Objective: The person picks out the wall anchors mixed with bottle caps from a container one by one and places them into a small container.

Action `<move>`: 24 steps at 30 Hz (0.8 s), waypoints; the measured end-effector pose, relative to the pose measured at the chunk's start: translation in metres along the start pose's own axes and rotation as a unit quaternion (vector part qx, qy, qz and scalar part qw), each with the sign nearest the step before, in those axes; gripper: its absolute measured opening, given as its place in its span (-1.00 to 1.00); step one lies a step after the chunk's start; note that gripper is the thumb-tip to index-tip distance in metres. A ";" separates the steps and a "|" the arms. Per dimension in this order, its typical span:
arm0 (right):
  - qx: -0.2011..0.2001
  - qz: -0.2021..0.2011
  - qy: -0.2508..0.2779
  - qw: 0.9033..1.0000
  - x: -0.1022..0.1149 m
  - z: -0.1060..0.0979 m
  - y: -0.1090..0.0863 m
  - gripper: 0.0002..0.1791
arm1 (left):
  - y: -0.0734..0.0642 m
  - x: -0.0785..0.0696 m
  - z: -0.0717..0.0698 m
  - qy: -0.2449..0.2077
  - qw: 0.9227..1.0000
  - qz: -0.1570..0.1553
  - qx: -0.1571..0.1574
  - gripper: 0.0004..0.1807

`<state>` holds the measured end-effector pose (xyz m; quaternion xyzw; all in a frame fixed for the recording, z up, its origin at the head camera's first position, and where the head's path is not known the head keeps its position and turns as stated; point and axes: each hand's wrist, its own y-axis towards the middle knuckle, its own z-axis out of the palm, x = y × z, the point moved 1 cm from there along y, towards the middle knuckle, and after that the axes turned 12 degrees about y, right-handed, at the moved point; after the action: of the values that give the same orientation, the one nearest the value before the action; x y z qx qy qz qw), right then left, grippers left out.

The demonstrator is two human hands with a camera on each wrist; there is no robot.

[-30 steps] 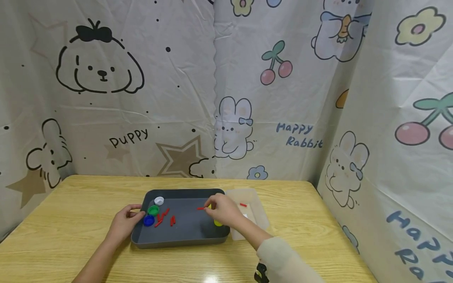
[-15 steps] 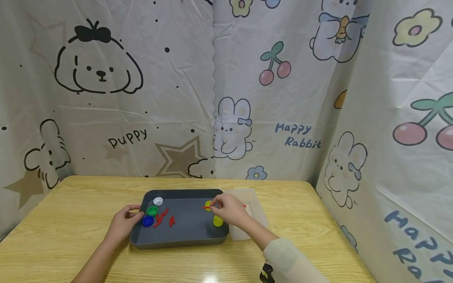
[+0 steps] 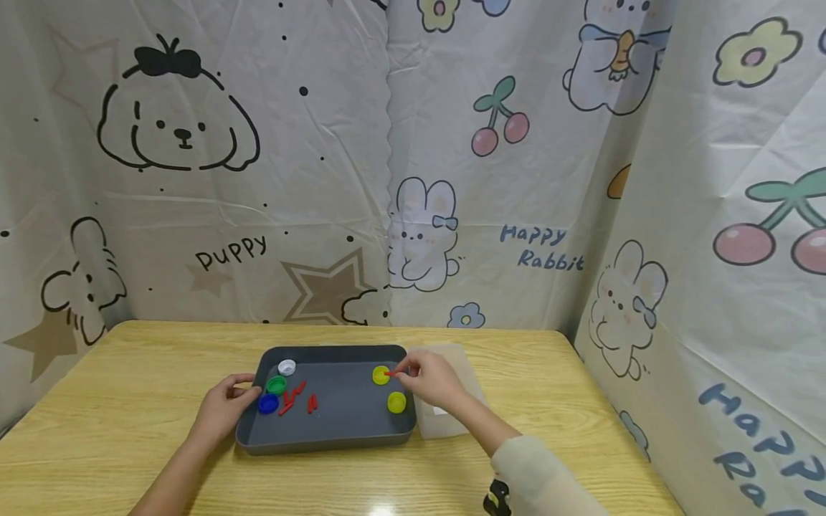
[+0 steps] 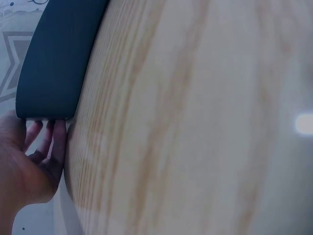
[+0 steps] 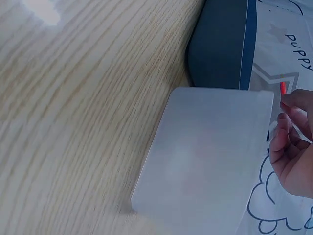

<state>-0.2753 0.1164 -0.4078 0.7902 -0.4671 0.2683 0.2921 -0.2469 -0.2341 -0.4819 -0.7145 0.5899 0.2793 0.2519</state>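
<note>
My right hand (image 3: 431,378) pinches a small red stick (image 3: 391,373) between thumb and fingertips, over the right end of the dark grey tray (image 3: 342,433). In the right wrist view this red stick (image 5: 282,88) points up from the fingertips. Just left of the hand lies a yellow round cap (image 3: 381,375), with another yellow cap (image 3: 396,403) nearer the front. My left hand (image 3: 222,407) grips the tray's left wall; its thumb lies over the rim. In the left wrist view the fingers (image 4: 58,142) touch the outside of the tray (image 4: 58,63).
White (image 3: 287,368), green (image 3: 277,385) and blue (image 3: 268,404) caps sit along the tray's left side. Several red sticks (image 3: 312,403) lie beside them. A translucent, shallow container (image 3: 445,424) stands against the tray's right end, partly under my right arm. A patterned cloth hangs behind the wooden table (image 3: 529,373).
My right hand has moved a little right with the red stick, uncovering both yellow caps. The left hand still holds the tray.
</note>
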 end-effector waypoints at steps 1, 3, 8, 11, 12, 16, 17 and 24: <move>-0.002 0.003 0.001 1.000 -0.001 -0.001 0.000 -0.91 | 0.000 0.000 0.000 0.000 1.000 -0.001 0.001 -0.49; -0.007 0.007 0.006 1.000 -0.003 -0.004 -0.001 -0.92 | 0.001 0.001 0.000 -0.003 1.000 -0.001 0.002 -0.48; -0.018 0.013 0.014 1.000 -0.007 -0.010 -0.003 -0.93 | 0.001 0.002 0.000 -0.004 1.000 0.002 0.003 -0.47; -0.020 0.022 0.014 0.999 -0.011 -0.012 -0.005 -0.93 | 0.001 0.001 0.001 -0.002 1.000 0.004 0.002 -0.48; -0.022 0.024 0.011 0.999 -0.013 -0.013 -0.005 -0.93 | 0.001 0.002 0.001 -0.001 1.000 0.003 0.001 -0.48; -0.027 0.027 0.005 0.999 -0.018 -0.016 -0.006 -0.93 | 0.002 0.002 0.002 -0.001 1.000 0.005 0.000 -0.48; -0.028 0.027 0.003 0.999 -0.019 -0.017 -0.007 -0.94 | 0.002 0.002 0.002 0.001 1.000 0.004 0.000 -0.48; -0.039 0.041 0.004 0.998 -0.025 -0.024 -0.010 -0.95 | 0.002 0.003 0.001 0.001 1.000 0.004 0.000 -0.47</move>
<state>-0.2809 0.1520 -0.4108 0.7575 -0.5082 0.2648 0.3127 -0.2490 -0.2360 -0.4848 -0.7121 0.5932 0.2800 0.2501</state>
